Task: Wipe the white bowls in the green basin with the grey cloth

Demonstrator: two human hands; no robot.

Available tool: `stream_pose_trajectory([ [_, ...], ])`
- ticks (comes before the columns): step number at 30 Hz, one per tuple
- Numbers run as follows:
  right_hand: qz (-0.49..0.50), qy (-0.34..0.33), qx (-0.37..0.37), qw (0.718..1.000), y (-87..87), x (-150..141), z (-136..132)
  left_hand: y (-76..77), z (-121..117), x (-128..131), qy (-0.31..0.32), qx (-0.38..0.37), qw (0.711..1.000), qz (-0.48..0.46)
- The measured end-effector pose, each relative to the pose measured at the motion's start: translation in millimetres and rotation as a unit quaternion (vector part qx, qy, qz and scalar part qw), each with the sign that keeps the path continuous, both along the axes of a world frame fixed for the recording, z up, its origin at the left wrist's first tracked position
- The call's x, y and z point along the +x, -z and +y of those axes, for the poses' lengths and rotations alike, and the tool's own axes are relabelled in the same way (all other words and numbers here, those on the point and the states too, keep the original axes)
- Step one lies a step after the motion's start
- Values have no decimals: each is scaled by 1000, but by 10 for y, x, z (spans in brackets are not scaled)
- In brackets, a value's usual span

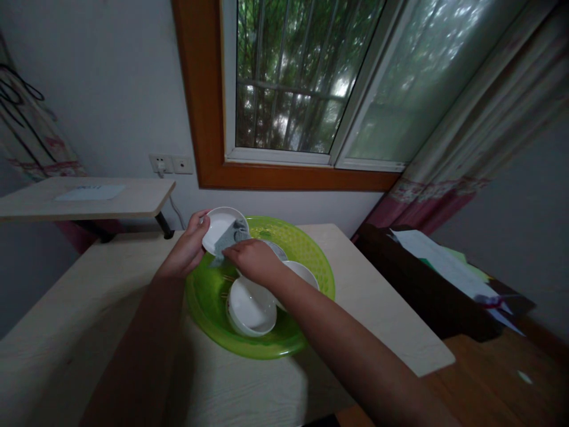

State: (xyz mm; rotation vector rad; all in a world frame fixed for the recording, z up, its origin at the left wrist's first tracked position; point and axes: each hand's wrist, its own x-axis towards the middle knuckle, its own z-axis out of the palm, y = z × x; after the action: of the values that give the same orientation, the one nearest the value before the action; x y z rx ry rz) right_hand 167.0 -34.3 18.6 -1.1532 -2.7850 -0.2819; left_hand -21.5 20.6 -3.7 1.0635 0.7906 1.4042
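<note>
My left hand (191,243) grips a small white dish (219,224) by its left rim, thumb on the inner face, and tilts it over the basin. In my right hand (254,258) a grey cloth (232,236) is pinched and pressed against the inside of that dish. Below both hands stands a green plastic basin (317,255). Inside it, a white bowl (252,305) lies tilted near the front, and a second white bowl (303,273) sits to the right, partly behind my right forearm. Another pale dish (276,249) shows behind my right hand, mostly covered.
The basin rests on a light wooden table (355,296). A raised shelf (133,204) with a paper sheet (91,192) stands at the left. Behind are a window (306,89) and a wall socket (171,164). Papers (444,267) lie on dark furniture at the right.
</note>
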Motion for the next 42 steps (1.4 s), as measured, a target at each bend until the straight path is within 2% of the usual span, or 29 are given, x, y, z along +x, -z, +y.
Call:
stream_pose_trajectory([
  [3, -2, 12, 15, 1000, -26, 50, 21, 28, 17, -10, 5, 7, 1000, -11],
  [7, 0, 7, 28, 1000, 28, 49, 39, 57, 37, -20, 10, 7, 1000, -2],
  [16, 113, -80, -14, 990, 227, -94, 0, 16, -5, 14, 4, 15, 1000, 26],
  [19, 121, -87, -8, 989, 274, -148, 1, 12, -17, 20, 6, 13, 999, 41],
  [26, 109, -37, 24, 993, 322, -208, 25, -7, -67, 17, 38, 16, 996, 75],
  [30, 104, 12, 46, 993, 261, -172, 29, -39, -107, 27, 65, 5, 993, 98],
  [36, 81, 108, 55, 989, 138, -165, -16, 4, -56, 24, 50, 27, 994, 92],
  [42, 42, 92, 46, 994, 39, -174, -86, 4, -31, 25, 18, 18, 997, 74],
])
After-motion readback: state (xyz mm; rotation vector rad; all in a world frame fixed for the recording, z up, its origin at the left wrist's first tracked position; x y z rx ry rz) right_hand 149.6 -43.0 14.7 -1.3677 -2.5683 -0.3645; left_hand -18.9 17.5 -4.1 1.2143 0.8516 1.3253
